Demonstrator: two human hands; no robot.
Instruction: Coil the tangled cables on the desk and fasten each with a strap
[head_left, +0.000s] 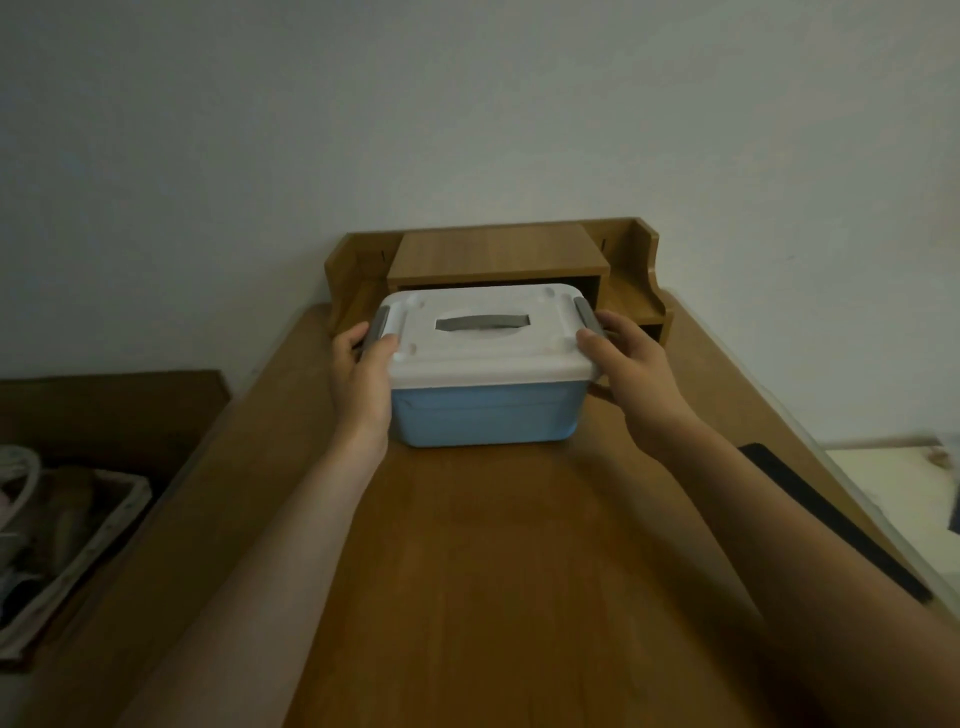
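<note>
Blue box (485, 410) with a white lid (488, 343), shut, at the middle of the far part of the wooden table (493, 545). Seemingly set down on the table, though contact underneath not clear. Contents hidden; no telling whether cables inside. Grey handle (480, 323) lying flat in a recess on top of the lid.

Left hand (363, 364) gripping the box's left end: thumb on top of the lid near its corner, fingers curled round the grey left latch (376, 325). Right hand (623, 364) gripping the right end in the same way: thumb on the lid's edge, fingers wrapped behind the grey right latch (587, 312). Both forearms bare, stretched out over the table.

Just behind the box, a low wooden shelf (498, 254) against the pale wall (467, 104), with an open slot under its raised middle and small side steps. Box's far edge right at that slot.

Near the table's right edge, a dark flat strip (831, 514), well apart from the box. Down beside the table on the left, a pale basket (78, 545) with a whitish loop (26, 478) above it, too blurred to identify.
</note>
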